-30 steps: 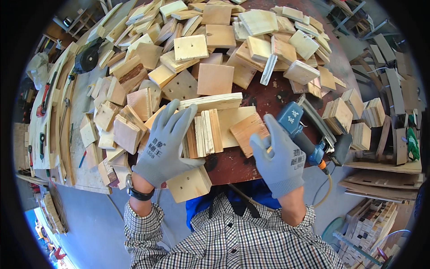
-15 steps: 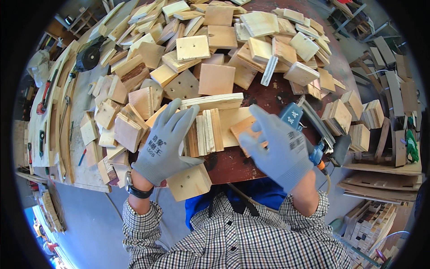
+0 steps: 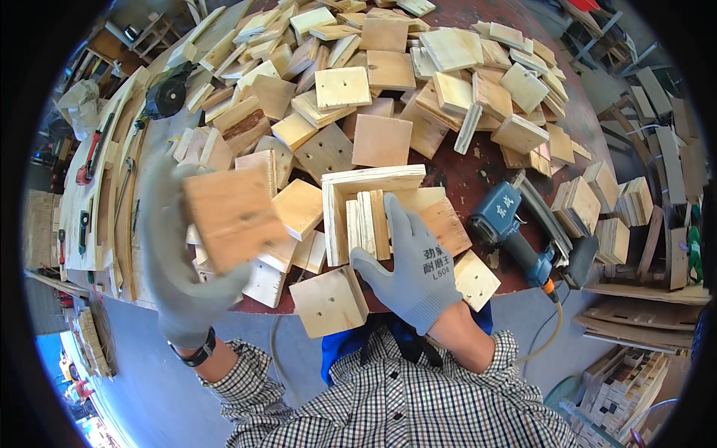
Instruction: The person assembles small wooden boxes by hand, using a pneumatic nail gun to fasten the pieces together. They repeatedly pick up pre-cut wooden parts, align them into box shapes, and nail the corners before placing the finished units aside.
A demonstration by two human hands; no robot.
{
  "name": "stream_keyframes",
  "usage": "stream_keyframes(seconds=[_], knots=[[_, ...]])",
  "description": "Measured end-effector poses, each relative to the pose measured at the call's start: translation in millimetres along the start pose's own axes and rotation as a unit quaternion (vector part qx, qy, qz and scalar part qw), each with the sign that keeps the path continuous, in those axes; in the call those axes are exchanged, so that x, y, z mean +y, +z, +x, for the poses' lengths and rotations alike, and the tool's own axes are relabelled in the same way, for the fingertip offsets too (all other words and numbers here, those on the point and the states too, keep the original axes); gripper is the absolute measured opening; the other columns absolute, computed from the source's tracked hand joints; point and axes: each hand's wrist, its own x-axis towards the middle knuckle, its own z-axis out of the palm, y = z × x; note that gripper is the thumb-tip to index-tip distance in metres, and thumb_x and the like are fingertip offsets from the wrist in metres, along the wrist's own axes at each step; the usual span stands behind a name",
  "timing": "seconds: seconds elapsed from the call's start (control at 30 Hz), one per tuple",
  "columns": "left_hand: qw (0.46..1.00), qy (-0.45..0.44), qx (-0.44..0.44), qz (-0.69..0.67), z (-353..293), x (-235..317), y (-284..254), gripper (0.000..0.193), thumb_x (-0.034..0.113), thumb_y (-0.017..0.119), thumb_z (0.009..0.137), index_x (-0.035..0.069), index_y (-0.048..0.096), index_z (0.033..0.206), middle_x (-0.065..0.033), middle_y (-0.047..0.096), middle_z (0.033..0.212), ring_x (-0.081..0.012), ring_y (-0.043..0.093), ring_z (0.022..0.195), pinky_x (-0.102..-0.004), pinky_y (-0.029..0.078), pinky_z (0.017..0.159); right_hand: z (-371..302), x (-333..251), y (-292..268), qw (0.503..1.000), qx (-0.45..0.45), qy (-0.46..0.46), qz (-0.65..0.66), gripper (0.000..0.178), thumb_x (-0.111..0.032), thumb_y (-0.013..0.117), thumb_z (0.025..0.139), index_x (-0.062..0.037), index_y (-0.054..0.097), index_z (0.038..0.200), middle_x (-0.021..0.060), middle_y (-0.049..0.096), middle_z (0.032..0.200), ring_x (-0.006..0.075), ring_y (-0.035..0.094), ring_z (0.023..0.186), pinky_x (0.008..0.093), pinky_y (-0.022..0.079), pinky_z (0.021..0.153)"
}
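Observation:
My left hand (image 3: 173, 261), in a grey glove and smeared by motion, holds a square brown wooden block (image 3: 230, 216) above the left part of the heap. My gloved right hand (image 3: 414, 261) grips a row of plywood pieces (image 3: 366, 224) standing on edge, its thumb at their near end and its fingers along their right side. Behind and to the left of the row, two upright boards (image 3: 373, 179) meet in a corner. A brown wooden piece (image 3: 445, 226) lies just right of the right hand. A pale block (image 3: 328, 301) sits at the table's near edge.
A large heap of wooden blocks (image 3: 381, 71) covers the far side of the dark red table (image 3: 463, 160). A blue nail gun (image 3: 502, 224) with a hose lies at the right, near stacked blocks (image 3: 576, 205). A black tape measure (image 3: 166, 93) and long boards are at the left.
My left hand has moved left and now holds the brown block. My right hand has come left and closed on the row of plywood pieces. The view has shifted slightly.

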Motion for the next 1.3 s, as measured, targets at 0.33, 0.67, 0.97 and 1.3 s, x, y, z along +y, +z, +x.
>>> stream_keyframes(seconds=[0.33, 0.67, 0.97, 1.3], knots=[[0.949, 0.05, 0.159, 0.266, -33.2, -125.0, 36.3, 0.077, 0.02, 0.095, 0.074, 0.008, 0.06, 0.141, -0.0184, 0.049, 0.153, -0.0397, 0.043, 0.146, -0.0544, 0.038, 0.121, 7.4, -17.9, 0.2, 0.997, 0.013, 0.001, -0.077, 0.093, -0.047, 0.076, 0.09, 0.0089, 0.039, 0.155, 0.0277, 0.065, 0.125, 0.0412, 0.07, 0.104, 0.0498, 0.059, 0.084], [0.96, 0.109, 0.024, 0.259, -29.2, -42.8, 57.6, 0.081, 0.03, 0.089, 0.081, 0.01, 0.056, 0.152, -0.0211, 0.044, 0.164, -0.0449, 0.036, 0.154, -0.0566, 0.031, 0.126, 13.0, 16.4, -19.4, 0.93, 0.015, 0.21, 0.3, 0.064, -0.022, 0.068, 0.094, 0.0092, 0.048, 0.147, 0.0138, 0.069, 0.094, 0.0145, 0.069, 0.076, 0.0308, 0.059, 0.068], [0.875, 0.195, -0.284, 0.341, 0.0, -4.3, 120.3, 0.072, 0.034, 0.086, 0.077, 0.012, 0.062, 0.14, -0.0115, 0.062, 0.142, -0.0353, 0.054, 0.139, -0.0501, 0.039, 0.122, 23.1, 20.4, -11.9, 0.994, -0.075, 0.081, 0.003, 0.064, -0.039, 0.052, 0.105, 0.0036, 0.044, 0.152, 0.0303, 0.05, 0.152, 0.0483, 0.063, 0.125, 0.0532, 0.053, 0.104], [0.836, 0.203, -0.307, 0.407, 11.8, -7.1, 137.8, 0.062, 0.028, 0.082, 0.08, 0.011, 0.061, 0.136, -0.009, 0.06, 0.144, -0.0311, 0.055, 0.13, -0.0468, 0.043, 0.111, -12.2, 18.2, -63.7, 0.99, 0.118, 0.005, -0.077, 0.043, -0.016, 0.07, 0.096, -0.0033, 0.061, 0.136, 0.0133, 0.069, 0.11, 0.0322, 0.069, 0.082, 0.0434, 0.057, 0.071]])
